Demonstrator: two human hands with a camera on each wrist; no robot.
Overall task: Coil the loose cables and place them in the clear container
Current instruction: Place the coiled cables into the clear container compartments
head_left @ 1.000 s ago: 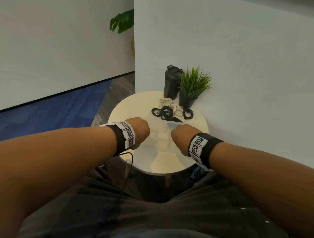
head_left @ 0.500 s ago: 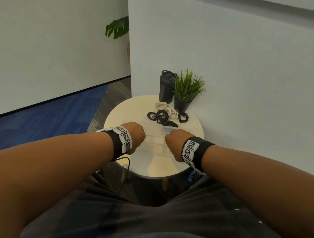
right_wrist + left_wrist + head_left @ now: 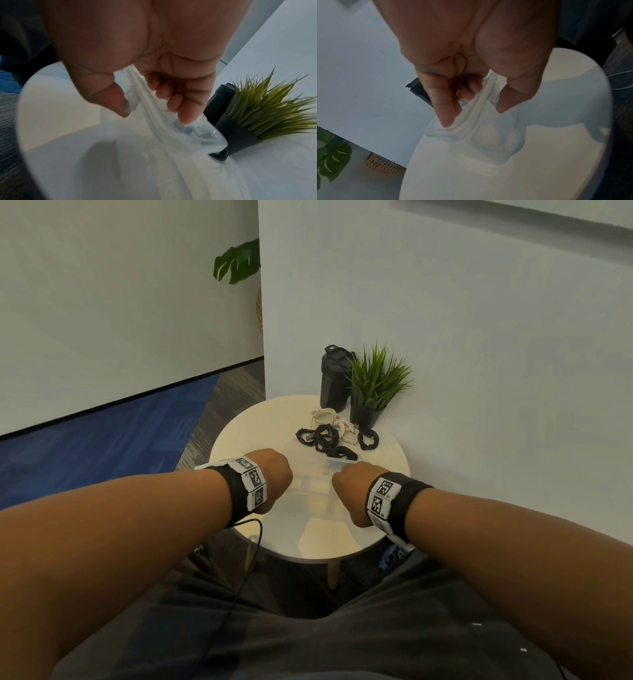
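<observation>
On the round white table [image 3: 383, 474], left hand [image 3: 274, 474] and right hand [image 3: 349, 491] each pinch the clear container [image 3: 313, 484] rim between thumb and curled fingers, so both should probably move evenly, away from the 2 cable piles.

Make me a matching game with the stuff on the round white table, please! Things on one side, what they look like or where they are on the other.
Things:
1. tall black shaker bottle
2. spiky green plant in a black pot
3. clear plastic container
4. coiled black cables

Descriptions:
A. gripped by both hands
B. lying bundled mid-table
C. standing at the back, left of the pot
D. has grass-like leaves

Pairs: 1-C, 2-D, 3-A, 4-B
</observation>
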